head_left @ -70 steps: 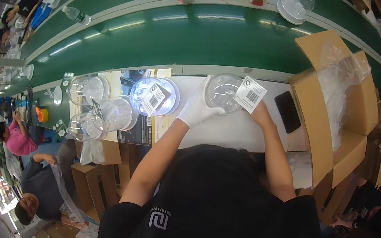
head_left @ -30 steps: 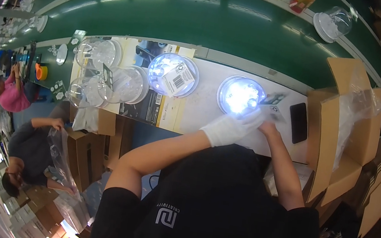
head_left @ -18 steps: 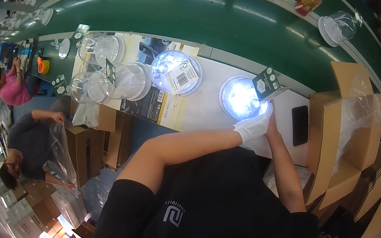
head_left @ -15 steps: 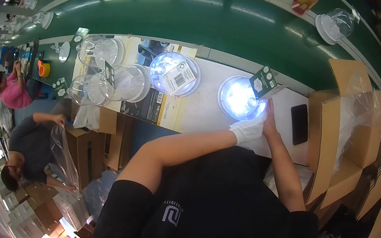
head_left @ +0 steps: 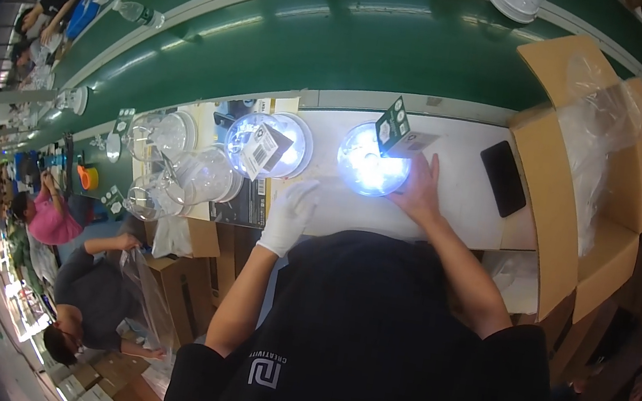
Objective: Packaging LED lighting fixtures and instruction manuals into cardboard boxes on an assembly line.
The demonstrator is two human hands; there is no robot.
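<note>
Right grip (head_left: 421,196) cupped on lit dome (head_left: 371,168), its 4 o'clock | left grip (head_left: 288,216) loosely open, empty | tag (head_left: 392,127), dome's 1 o'clock, could crease if squeezed

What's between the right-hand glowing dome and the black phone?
In the head view, the right hand at the glowing dome, and the folded card jutting over it; then white tabletop up to the black phone.
</note>
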